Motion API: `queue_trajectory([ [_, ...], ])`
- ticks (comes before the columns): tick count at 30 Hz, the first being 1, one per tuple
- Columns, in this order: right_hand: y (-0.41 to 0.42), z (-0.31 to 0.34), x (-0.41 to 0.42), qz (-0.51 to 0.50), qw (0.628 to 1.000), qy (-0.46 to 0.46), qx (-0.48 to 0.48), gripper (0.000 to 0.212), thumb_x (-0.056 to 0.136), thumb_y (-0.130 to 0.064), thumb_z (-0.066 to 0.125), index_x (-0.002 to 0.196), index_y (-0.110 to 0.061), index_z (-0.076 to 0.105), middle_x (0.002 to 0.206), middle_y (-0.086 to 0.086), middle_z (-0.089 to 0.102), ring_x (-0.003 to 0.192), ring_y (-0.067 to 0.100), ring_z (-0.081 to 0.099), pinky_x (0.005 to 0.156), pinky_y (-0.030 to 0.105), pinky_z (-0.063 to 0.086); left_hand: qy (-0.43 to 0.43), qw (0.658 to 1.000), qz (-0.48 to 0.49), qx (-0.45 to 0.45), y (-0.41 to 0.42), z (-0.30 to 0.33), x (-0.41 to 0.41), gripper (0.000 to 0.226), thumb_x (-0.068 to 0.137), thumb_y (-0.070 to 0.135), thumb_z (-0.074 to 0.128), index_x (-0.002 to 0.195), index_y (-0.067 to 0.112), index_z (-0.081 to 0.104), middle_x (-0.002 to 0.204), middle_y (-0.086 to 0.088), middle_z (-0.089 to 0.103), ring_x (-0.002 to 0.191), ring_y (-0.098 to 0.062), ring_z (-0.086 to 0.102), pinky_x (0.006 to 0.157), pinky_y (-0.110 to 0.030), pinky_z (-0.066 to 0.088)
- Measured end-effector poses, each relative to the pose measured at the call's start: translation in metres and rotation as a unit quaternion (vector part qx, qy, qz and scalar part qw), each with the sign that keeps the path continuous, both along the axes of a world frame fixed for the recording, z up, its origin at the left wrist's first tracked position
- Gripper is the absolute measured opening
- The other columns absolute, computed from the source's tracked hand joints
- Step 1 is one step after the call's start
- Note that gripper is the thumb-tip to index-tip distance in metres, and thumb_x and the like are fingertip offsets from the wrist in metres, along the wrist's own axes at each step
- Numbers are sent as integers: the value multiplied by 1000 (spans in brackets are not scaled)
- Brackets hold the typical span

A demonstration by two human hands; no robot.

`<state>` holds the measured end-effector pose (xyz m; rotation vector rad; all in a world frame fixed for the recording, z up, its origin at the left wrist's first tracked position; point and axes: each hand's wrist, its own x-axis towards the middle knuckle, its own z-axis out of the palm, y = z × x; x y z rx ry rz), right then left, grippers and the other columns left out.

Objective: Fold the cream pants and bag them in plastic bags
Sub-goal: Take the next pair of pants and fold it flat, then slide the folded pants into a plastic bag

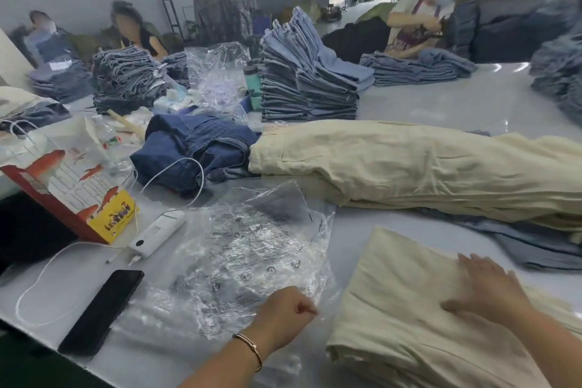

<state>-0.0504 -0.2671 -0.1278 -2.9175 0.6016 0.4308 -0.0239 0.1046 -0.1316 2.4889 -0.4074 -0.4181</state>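
1. A person works at a white table, seen from a head camera looking down at both hands.
2. The left hand is curled, and its thumb and fingertips pinch the near right edge of a clear plastic bag.
3. The bag lies crumpled and flat on the table, spreading away from those fingers toward the upper left. It has black printed symbols on it.
4. The right hand lies flat with straight, spread fingers, pressing down on folded cream pants.
5. The folded pants sit just right of the left hand's fingertips, with the bag's edge beside the pants' left side.
6. Beyond the right hand's fingers a long pile of cream pants stretches across the table, resting on grey-blue cloth.
7. Left of the bag, well away from the left fingers, lie a black phone, a white power bank with a white cable, and a red and yellow box with fish pictures.
8. Beyond the bag sits a heap of dark blue jeans.
9. Farther back stand stacks of folded light blue jeans, more clear bags and a teal bottle.
10. Three other people sit at the far side of the table among the stacks.
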Motion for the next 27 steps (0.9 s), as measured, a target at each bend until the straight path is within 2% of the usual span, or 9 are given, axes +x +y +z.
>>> queue_trajectory([
  [5, -12, -3, 22, 0, 998, 36, 46, 119, 49, -76, 71, 147, -29, 21, 145, -4, 38, 132, 20, 36, 106, 44, 27, -27, 999, 44, -6, -11, 0, -3, 8, 82, 28, 65, 75, 32, 68, 73, 15, 59, 71, 1, 53, 69, -18, 44],
  [8, -15, 1, 33, 2, 999, 33, 29, 65, 55, -54, 73, 109, -25, 52, 102, -8, 55, 96, 15, 51, 78, 33, 36, -36, 996, 82, -6, -12, -4, -4, 13, 81, 26, 67, 69, 30, 64, 68, 10, 63, 65, -1, 54, 65, -21, 44],
  [10, -13, 4, 33, 6, 999, 24, 47, 35, 62, -38, 69, 88, -24, 51, 90, -7, 55, 85, 14, 53, 71, 29, 40, -35, 994, 104, -14, -11, -8, -4, 21, 81, 24, 68, 62, 31, 62, 61, 14, 60, 58, 1, 51, 57, -16, 38],
  [14, -3, 9, 16, 111, 993, -51, -5, 13, 83, -28, 50, 92, -21, 43, 79, -6, 49, 79, 19, 55, 57, 28, 35, -52, 988, 141, -40, -14, -11, -6, 17, 83, 24, 69, 66, 23, 66, 65, -1, 63, 61, -10, 54, 60, -24, 43],
  [17, 11, 16, -6, 182, 978, -93, -51, 58, 87, -18, 41, 140, -31, 22, 81, -6, 47, 70, 19, 49, 57, 29, 32, -89, 983, 154, -55, -21, -6, -4, 20, 85, 25, 66, 66, 18, 64, 64, -4, 62, 63, -18, 58, 59, -34, 49],
  [20, 30, 22, -35, 265, 963, -46, -30, 78, 90, -38, 41, 137, -62, -17, 118, 0, 46, 92, 22, 52, 79, 35, 36, -104, 981, 155, -46, -30, 0, 0, 24, 87, 27, 63, 64, 21, 61, 60, 0, 60, 61, -17, 59, 58, -37, 50],
  [22, 45, 22, -56, 292, 955, 17, -54, 87, 72, -82, 38, 140, -59, -13, 142, 11, 30, 122, 28, 42, 98, 46, 28, -98, 983, 152, -33, -35, 2, 2, 24, 88, 28, 63, 65, 21, 61, 60, 2, 61, 60, -15, 61, 59, -37, 51],
  [24, 63, 16, -73, 271, 955, 84, -84, 118, 46, -98, 36, 145, -50, -8, 155, 20, 4, 139, 34, 22, 108, 59, 9, -77, 985, 154, -29, -38, 3, 4, 20, 87, 26, 63, 67, 23, 62, 61, 4, 64, 59, -13, 63, 60, -34, 52],
  [27, 97, 4, -96, 236, 963, 51, -120, 94, 74, -64, 51, 148, -30, 4, 152, 36, -4, 138, 49, 19, 105, 68, -12, -38, 986, 155, -45, -40, 0, 3, 19, 88, 23, 63, 69, 24, 63, 60, 4, 66, 50, -5, 63, 56, -25, 52],
])
